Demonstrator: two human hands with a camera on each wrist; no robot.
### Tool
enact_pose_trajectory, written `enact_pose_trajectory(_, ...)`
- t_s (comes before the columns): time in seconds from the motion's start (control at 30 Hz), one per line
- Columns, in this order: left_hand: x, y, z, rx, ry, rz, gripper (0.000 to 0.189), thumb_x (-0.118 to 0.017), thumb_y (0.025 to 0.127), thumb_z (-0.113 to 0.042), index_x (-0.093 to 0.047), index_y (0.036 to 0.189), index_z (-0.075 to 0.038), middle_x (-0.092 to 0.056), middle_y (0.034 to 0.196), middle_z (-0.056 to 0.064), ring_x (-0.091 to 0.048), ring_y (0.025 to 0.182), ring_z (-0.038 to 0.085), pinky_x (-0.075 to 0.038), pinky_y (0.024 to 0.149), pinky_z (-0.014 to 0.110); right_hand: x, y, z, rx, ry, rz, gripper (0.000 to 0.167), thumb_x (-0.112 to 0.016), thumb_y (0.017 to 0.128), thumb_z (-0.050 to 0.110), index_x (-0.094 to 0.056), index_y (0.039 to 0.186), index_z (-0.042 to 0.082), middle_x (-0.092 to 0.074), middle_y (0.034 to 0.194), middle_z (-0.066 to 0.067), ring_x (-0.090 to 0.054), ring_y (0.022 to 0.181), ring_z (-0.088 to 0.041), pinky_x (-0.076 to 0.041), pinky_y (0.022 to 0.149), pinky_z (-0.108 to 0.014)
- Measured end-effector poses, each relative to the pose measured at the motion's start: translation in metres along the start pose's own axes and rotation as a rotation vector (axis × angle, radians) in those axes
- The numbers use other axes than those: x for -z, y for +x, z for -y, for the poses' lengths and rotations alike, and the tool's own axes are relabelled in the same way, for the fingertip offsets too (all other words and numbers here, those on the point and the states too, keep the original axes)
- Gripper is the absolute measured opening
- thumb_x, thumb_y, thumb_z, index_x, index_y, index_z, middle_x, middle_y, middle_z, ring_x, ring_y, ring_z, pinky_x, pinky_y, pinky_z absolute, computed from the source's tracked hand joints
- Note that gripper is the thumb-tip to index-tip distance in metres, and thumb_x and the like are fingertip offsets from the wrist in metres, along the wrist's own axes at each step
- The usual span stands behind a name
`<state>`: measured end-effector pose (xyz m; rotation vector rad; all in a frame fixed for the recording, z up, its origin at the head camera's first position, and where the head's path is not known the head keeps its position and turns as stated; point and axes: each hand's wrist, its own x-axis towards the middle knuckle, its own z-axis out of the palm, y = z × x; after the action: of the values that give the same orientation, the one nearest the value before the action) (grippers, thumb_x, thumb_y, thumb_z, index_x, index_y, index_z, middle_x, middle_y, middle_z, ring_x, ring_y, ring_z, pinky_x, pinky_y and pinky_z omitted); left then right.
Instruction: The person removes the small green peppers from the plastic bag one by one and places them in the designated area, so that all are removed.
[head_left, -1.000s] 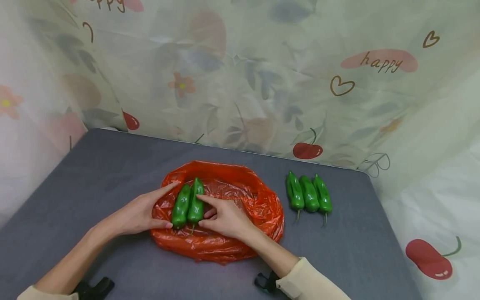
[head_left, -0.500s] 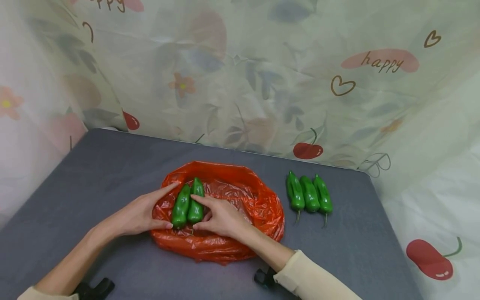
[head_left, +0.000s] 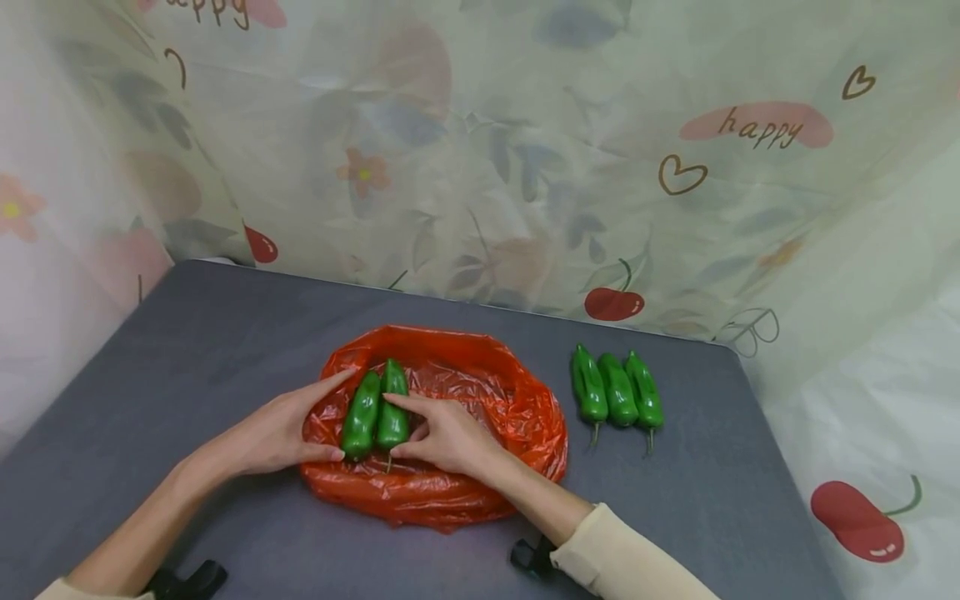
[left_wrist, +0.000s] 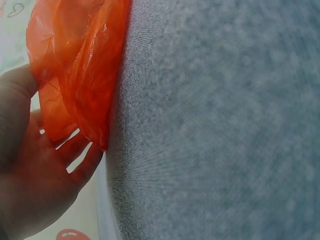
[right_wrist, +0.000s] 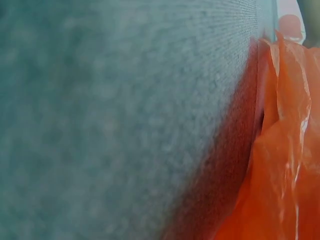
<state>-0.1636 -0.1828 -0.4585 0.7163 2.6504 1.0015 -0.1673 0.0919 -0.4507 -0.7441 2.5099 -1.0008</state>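
Right hand (head_left: 442, 435) nudged closer, index now over two peppers (head_left: 375, 414) on orange bag (head_left: 480, 392). Left hand (head_left: 281, 429) spread, fingers straight, bracing other side. Squeeze evenly, keep pair parallel. Three peppers (head_left: 617, 389) right of hands on tabletop (head_left: 187, 350).

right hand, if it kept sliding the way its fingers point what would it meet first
The right hand points left across the orange bag, fingertips already against the nearer of the two green peppers. Going on, it would likely press that pepper into its neighbour, then toward the left hand on the far side.
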Motion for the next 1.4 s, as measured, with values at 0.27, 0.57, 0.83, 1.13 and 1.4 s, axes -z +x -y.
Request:
enact_pose_trajectory(0.27,-0.001,-0.001,-0.001,0.008,0.001,-0.011,0.100,-0.077,0.079,-0.057,-0.028,0.158,-0.021,-0.044,0.150,0.019,-0.046,0.132,0.038,-0.041,0.101,0.061,0.003,-0.002,-0.003,0.001,0.051,-0.010,0.068,-0.079,0.086,0.027,-0.050,0.147,0.024,-0.074,0.088,0.008,-0.065,0.072,0.005,-0.051,0.067,-0.017)
enact_pose_trajectory(0.57,-0.003,-0.003,-0.001,0.004,0.005,-0.011,0.100,-0.076,0.080,-0.059,-0.027,0.158,-0.020,-0.044,0.150,0.018,-0.047,0.131,0.038,-0.042,0.100,0.060,0.009,-0.008,-0.003,-0.019,0.125,-0.052,0.068,-0.081,0.084,0.023,-0.052,0.146,0.026,-0.072,0.115,-0.003,-0.068,0.081,0.000,-0.053,0.066,-0.020)
enact_pose_trajectory(0.83,-0.002,-0.001,-0.001,-0.009,-0.001,-0.005,0.100,-0.076,0.080,-0.058,-0.027,0.158,-0.021,-0.044,0.150,0.018,-0.048,0.131,0.037,-0.043,0.100,0.058,0.016,-0.018,-0.008,-0.006,0.219,-0.083,0.068,-0.080,0.085,0.016,-0.052,0.146,0.025,-0.060,0.137,-0.006,-0.070,0.093,-0.007,-0.055,0.070,-0.021)
enact_pose_trajectory(1.13,0.000,0.000,-0.001,-0.031,-0.013,0.019,0.103,-0.081,0.077,-0.052,-0.025,0.159,-0.022,-0.043,0.150,0.017,-0.046,0.132,0.038,-0.041,0.101,0.060,0.028,-0.030,-0.010,-0.023,0.376,-0.121,0.066,-0.078,0.087,0.013,-0.051,0.146,0.028,-0.061,0.133,-0.007,-0.070,0.098,-0.014,-0.056,0.072,-0.025)
enact_pose_trajectory(1.4,0.002,0.000,0.001,-0.020,-0.006,0.023,0.104,-0.083,0.077,-0.049,-0.025,0.159,-0.023,-0.042,0.151,0.018,-0.044,0.133,0.040,-0.040,0.102,0.061,0.040,-0.037,-0.009,-0.019,0.419,-0.149,0.067,-0.078,0.086,0.012,-0.051,0.146,0.029,-0.057,0.140,-0.006,-0.070,0.100,-0.016,-0.057,0.073,-0.026)
